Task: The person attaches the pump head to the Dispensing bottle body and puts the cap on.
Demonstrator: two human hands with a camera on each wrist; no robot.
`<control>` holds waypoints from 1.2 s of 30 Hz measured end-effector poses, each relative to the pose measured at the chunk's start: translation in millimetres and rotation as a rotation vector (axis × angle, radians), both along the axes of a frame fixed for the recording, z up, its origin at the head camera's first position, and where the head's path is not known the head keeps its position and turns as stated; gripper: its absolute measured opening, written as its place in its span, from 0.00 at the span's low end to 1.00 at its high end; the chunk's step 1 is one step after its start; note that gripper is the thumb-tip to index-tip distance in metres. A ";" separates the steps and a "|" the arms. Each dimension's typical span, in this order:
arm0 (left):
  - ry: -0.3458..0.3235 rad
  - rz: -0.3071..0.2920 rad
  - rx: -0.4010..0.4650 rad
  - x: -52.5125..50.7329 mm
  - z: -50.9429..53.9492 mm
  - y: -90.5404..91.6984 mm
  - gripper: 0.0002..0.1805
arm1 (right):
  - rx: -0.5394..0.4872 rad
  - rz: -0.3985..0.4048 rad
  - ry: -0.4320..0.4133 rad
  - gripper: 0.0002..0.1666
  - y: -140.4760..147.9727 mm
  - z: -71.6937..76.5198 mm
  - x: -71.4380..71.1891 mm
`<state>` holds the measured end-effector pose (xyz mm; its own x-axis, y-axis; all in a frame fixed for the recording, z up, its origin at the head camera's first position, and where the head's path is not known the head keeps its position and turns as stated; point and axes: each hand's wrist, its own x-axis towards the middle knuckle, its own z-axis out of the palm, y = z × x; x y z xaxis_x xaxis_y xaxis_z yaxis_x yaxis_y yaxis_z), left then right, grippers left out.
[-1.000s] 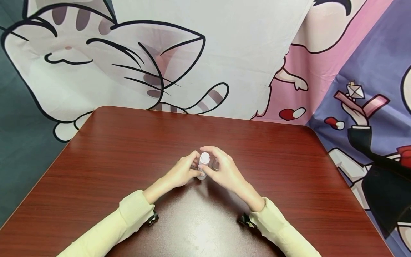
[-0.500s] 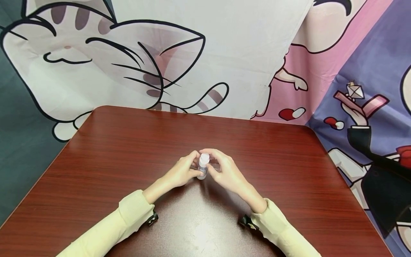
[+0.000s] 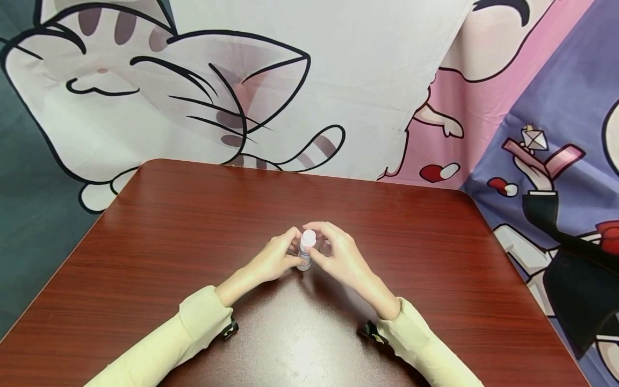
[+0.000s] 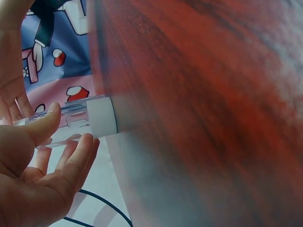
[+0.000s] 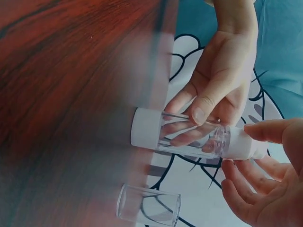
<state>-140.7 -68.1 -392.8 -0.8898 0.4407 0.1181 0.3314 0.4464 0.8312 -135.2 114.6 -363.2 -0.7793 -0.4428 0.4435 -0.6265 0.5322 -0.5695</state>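
Observation:
A small clear bottle (image 5: 187,149) with a white base (image 4: 102,117) and a white neck piece (image 5: 238,143) stands upright on the table (image 3: 217,204). My left hand (image 3: 273,259) holds its transparent body, thumb on the near side and fingers behind. At the top, my right hand (image 3: 342,260) pinches the white neck piece between thumb and fingers. Close to the right of the bottle, a clear cap (image 5: 161,208) stands on the table, partly hidden by the right hand in the head view.
The reddish-brown wooden table extends around both hands. Behind it hangs a cloth backdrop (image 3: 377,91) with a cartoon cat and other figures. Dark wrist straps show under the light sleeves (image 3: 203,312).
My right thumb drew back to the right from the bottle's top, then came back onto it. The left hand and the bottle's base have stayed in place.

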 end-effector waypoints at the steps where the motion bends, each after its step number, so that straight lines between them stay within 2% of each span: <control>1: -0.003 0.000 0.000 0.1 0.1 0.0 0.17 | 0.006 -0.001 0.013 0.23 -0.8 -0.6 -0.4; 6: -0.017 -0.007 0.010 0.3 -0.5 -0.3 0.17 | 0.026 -0.002 0.043 0.23 -4.7 -3.3 -2.0; 9: 0.001 -0.018 0.012 0.3 -0.8 -0.6 0.17 | 0.023 0.003 0.032 0.25 -6.2 -2.8 -1.2; 15: 0.040 -0.023 0.009 0.4 -1.2 -1.0 0.19 | -0.034 0.072 -0.074 0.28 -6.3 0.8 1.8; 19: 0.046 -0.012 -0.001 0.4 -1.9 -1.1 0.20 | -0.061 0.101 -0.142 0.30 -5.5 1.4 2.3; 23: 0.032 -0.003 -0.008 0.2 -1.6 -0.5 0.20 | -0.067 0.104 -0.168 0.29 -4.5 1.4 2.2; 31: 0.003 0.006 -0.010 -0.5 -0.7 0.4 0.18 | -0.084 0.101 -0.156 0.25 0.3 0.1 1.7; 36: 0.008 0.012 -0.003 0.2 -1.0 0.7 0.18 | -0.076 0.094 -0.087 0.23 0.4 -2.3 -0.1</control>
<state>-140.4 -67.4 -393.8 -0.8942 0.4301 0.1239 0.3324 0.4528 0.8273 -135.3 115.1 -365.5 -0.7727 -0.4835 0.4113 -0.6183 0.4264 -0.6603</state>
